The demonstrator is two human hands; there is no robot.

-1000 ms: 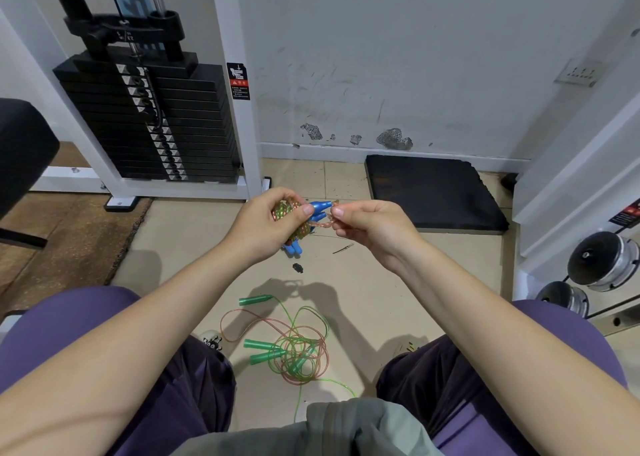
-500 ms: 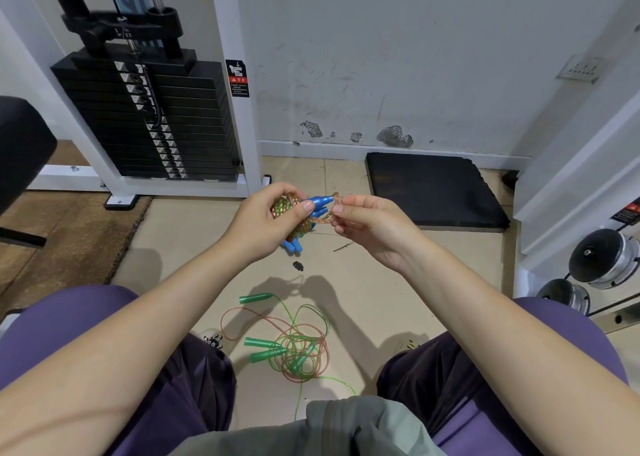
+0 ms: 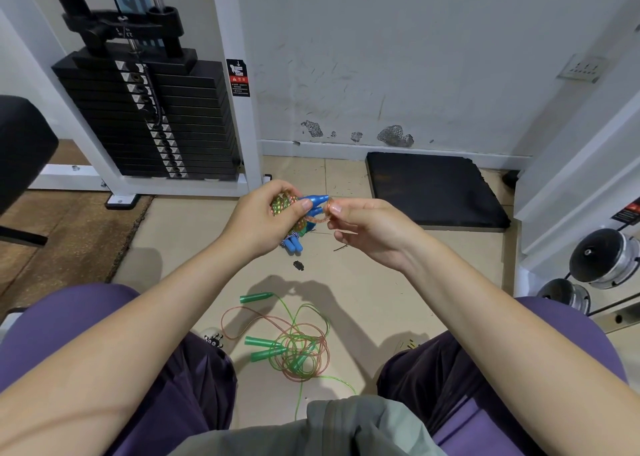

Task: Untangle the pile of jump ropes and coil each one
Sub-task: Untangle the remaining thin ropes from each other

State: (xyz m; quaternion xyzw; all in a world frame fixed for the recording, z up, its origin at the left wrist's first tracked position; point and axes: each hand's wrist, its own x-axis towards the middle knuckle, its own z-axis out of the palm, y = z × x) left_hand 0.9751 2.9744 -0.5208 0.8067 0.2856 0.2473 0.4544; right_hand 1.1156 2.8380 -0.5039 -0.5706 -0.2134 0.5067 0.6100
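Across the upper left of the frame stands the weight stack [image 3: 145, 116] in its white frame, and a black mat [image 3: 433, 189] lies on the floor [image 3: 194, 241] at upper right, against the scuffed wall. Dumbbells [image 3: 602, 258] sit at the right edge. Your legs, in purple, fill the bottom corners.

Low in the centre, between your knees, lies the tangle of ropes [image 3: 294, 345] yet to be sorted: green and pinkish cords looped through one another with several green handles [image 3: 258, 297] among them, one green strand trailing toward the bottom edge. None of that is coiled.

At frame centre your left hand [image 3: 266, 220] is curled round a coiled rope [image 3: 285, 208], a tight bundle of green and orange turns with blue handles [image 3: 313, 200] poking out toward the right and below. Your right hand [image 3: 374, 227] pinches the rope end [image 3: 320, 215], a short pinkish loop just beside the upper blue handle tip, thumb and forefinger closed on it.

Over the last second little has moved: both hands have drifted slightly up the frame, and your right fingers have shifted from a flat pinch at the handle to holding that small loop open beside it. By the look of it, you are at the tie-off, tucking the tail to lock this coil. Once it holds, one rope is done and the floor tangle is next; if the tail slips, the outer turns may spring loose.
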